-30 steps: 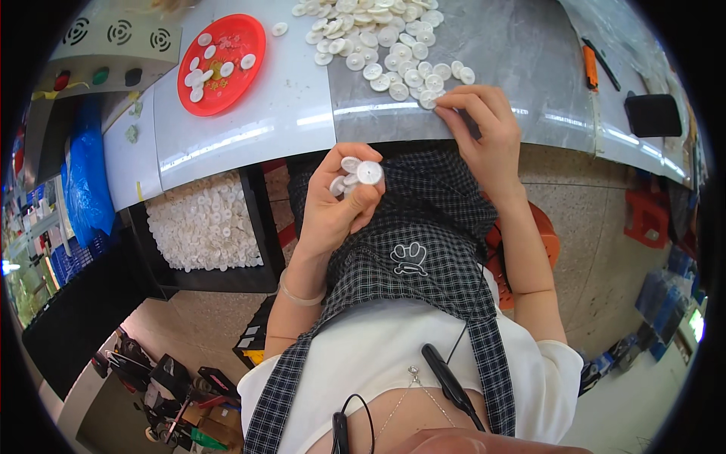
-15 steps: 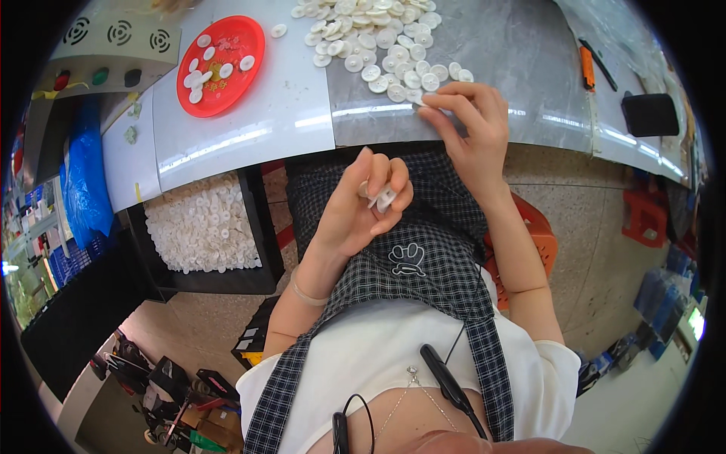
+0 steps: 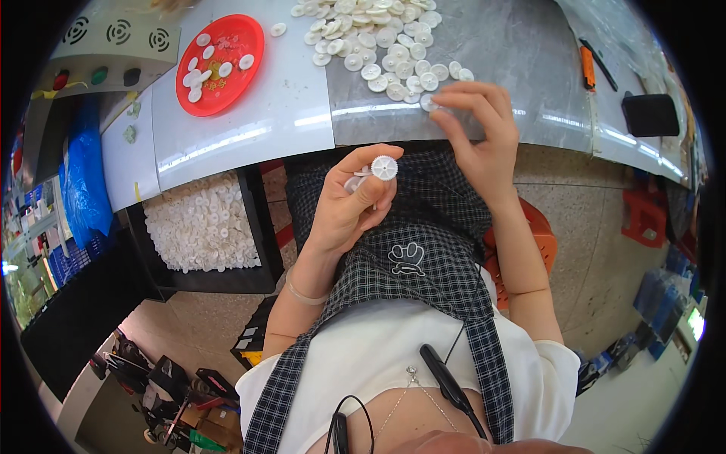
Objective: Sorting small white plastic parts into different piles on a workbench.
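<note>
My left hand (image 3: 354, 198) is raised over my lap, thumb and forefinger closed on a small white plastic gear (image 3: 384, 168) turned face up. More white pieces show between that hand's curled fingers, partly hidden. At the table's front edge my right hand (image 3: 484, 140) has its thumb and forefinger at the rim of another white gear (image 3: 429, 102), pinching it just beside the heap. The heap of white gears (image 3: 386, 38) spreads over the grey tabletop ahead of me, its loose front pieces lying nearest my right fingertips.
A red plate (image 3: 227, 94) with several white gears stands at the left of the table (image 3: 249, 144). Below the table edge, a black bin (image 3: 261, 227) holds many small white parts. An orange-handled tool (image 3: 587, 68) and a black flat object (image 3: 650, 115) lie at the right.
My left hand has turned and brought a gear up to its fingertips, from curled fingers before. My right hand has drawn slightly right, pulling a gear away from the heap.
</note>
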Demonstrator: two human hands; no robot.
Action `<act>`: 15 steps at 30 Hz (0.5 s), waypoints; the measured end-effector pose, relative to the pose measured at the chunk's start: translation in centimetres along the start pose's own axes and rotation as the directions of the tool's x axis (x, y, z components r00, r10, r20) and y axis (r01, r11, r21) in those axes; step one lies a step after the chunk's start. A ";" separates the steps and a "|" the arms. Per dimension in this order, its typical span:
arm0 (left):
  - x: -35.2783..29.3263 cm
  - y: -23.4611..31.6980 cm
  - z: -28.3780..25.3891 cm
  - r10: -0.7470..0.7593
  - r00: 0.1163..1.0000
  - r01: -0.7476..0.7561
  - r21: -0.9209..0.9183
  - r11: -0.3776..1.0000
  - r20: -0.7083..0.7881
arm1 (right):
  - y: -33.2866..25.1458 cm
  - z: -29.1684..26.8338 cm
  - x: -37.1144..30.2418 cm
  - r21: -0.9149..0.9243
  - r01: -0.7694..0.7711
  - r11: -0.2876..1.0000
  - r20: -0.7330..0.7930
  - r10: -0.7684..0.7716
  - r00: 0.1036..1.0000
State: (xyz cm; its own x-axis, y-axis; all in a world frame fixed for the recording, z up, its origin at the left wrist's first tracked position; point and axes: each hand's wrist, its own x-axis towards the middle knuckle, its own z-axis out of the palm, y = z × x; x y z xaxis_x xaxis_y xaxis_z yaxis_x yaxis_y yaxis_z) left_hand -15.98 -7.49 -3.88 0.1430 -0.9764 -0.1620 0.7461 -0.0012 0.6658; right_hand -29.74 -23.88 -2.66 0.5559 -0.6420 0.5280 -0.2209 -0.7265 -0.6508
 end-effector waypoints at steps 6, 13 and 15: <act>-0.2 0.0 -0.5 0.009 1.000 -0.009 -0.001 1.000 0.006 | 1.3 0.5 -1.0 -0.128 0.055 0.990 0.107 -0.042 0.993; 0.0 0.0 -0.2 0.048 0.999 -0.051 -0.115 0.992 -0.024 | -0.6 0.3 -0.9 -0.043 0.061 0.997 0.083 -0.058 0.995; 0.1 0.5 0.2 0.019 0.999 -0.023 -0.149 0.989 -0.030 | -1.1 0.4 -0.8 -0.038 0.186 0.982 0.173 -0.177 0.969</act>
State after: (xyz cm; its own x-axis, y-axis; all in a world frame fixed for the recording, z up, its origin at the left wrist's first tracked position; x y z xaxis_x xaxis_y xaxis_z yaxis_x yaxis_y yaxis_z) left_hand -15.71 -7.61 -3.41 0.1761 -0.9694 -0.1711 0.8311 0.0533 0.5536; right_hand -29.59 -22.42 -2.60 0.7163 -0.4508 0.5326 -0.1433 -0.8421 -0.5199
